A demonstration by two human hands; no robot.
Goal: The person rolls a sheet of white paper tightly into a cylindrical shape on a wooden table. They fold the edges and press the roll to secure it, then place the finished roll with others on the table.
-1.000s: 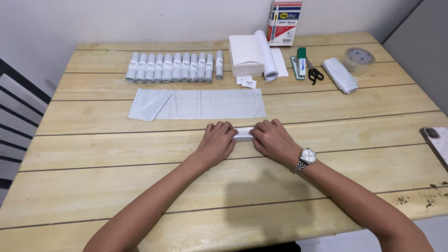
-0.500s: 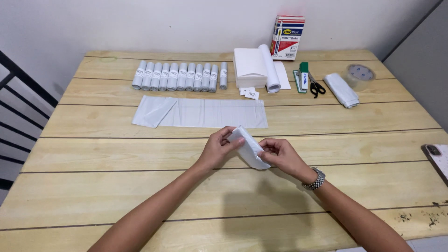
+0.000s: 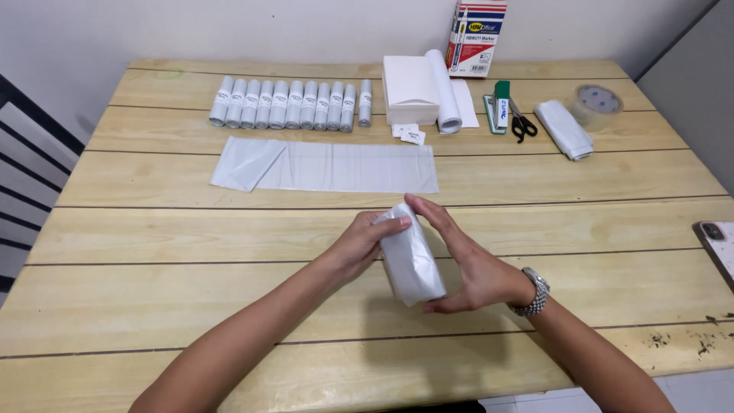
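Observation:
A rolled-up translucent white plastic bag is held above the wooden table, tilted with one end toward me. My left hand pinches its upper left end. Along its right side lies my right hand, wrist watch on, cupping the roll from below. Just beyond my hands a flat, unrolled plastic bag lies spread on the table. Behind it a row of several finished rolls with paper bands stands side by side.
At the back are a white stack of paper with a roll, small labels, a marker box, a green stapler, scissors, a folded bag and a tape roll. A phone lies at the right edge.
The rolled bag was lifted off the table and turned from lying crosswise to pointing toward me. Both hands rose with it and moved closer to me.

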